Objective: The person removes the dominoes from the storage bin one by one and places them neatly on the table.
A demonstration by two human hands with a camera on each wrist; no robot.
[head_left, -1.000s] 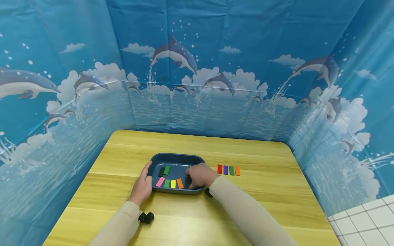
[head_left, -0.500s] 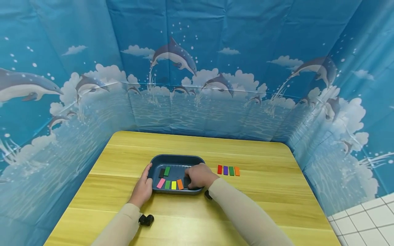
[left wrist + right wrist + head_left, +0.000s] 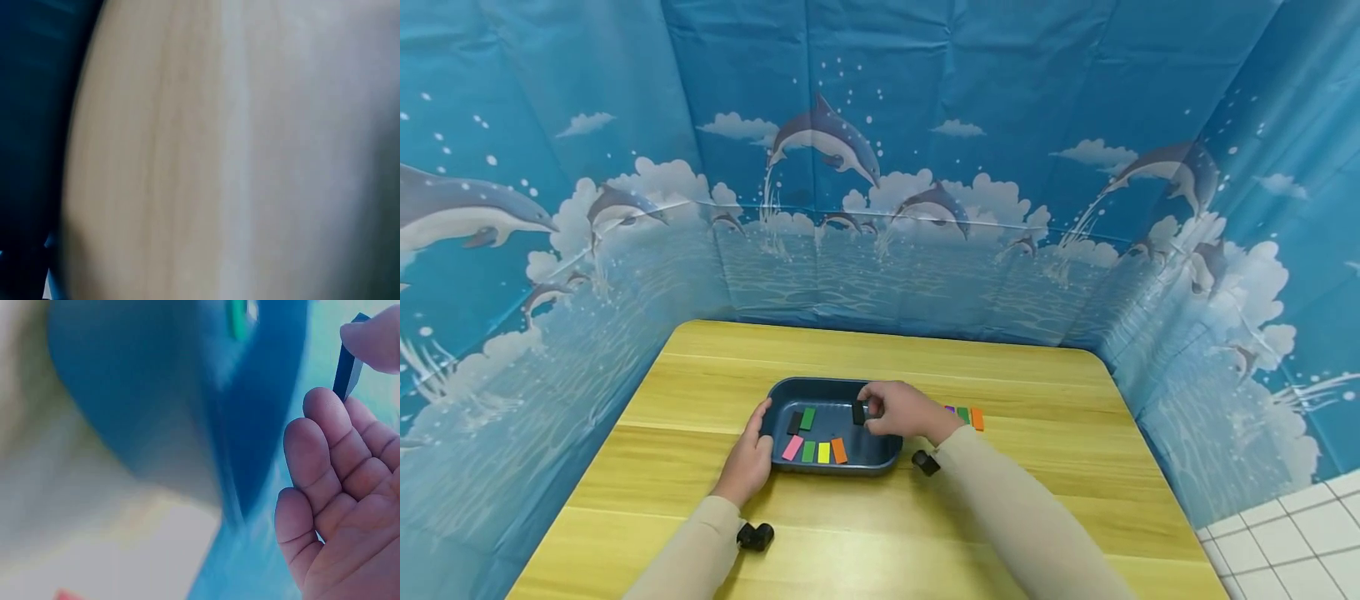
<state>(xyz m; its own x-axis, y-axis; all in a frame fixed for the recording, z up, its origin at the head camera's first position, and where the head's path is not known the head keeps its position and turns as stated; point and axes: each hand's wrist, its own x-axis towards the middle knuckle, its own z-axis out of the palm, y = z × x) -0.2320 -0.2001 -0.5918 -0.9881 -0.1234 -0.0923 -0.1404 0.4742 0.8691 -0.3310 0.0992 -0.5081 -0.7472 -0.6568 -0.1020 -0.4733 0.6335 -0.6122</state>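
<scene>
A dark blue tray point(image 3: 820, 385) sits on the yellow wooden table point(image 3: 1045, 500). Inside it lie a black block point(image 3: 793, 422), a green block point(image 3: 807, 417), and a front row of pink point(image 3: 792, 447), green, yellow and orange point(image 3: 838, 450) blocks. My right hand point(image 3: 901, 410) is raised over the tray's right side and pinches a dark block point(image 3: 858, 412) between thumb and fingertips; the right wrist view shows that block point(image 3: 347, 365) edge-on. My left hand point(image 3: 748, 454) grips the tray's left rim. The left wrist view is a blur of table.
A row of small blocks lies on the table right of the tray; purple, green and orange point(image 3: 977, 418) ones show past my right hand. Blue dolphin-print sheets wall the table on three sides. White floor tiles point(image 3: 1292, 542) show at lower right.
My right hand has lifted from the tray's front right corner with the dark block pinched and moved up and back. It now hides the red block. The left hand has not moved.
</scene>
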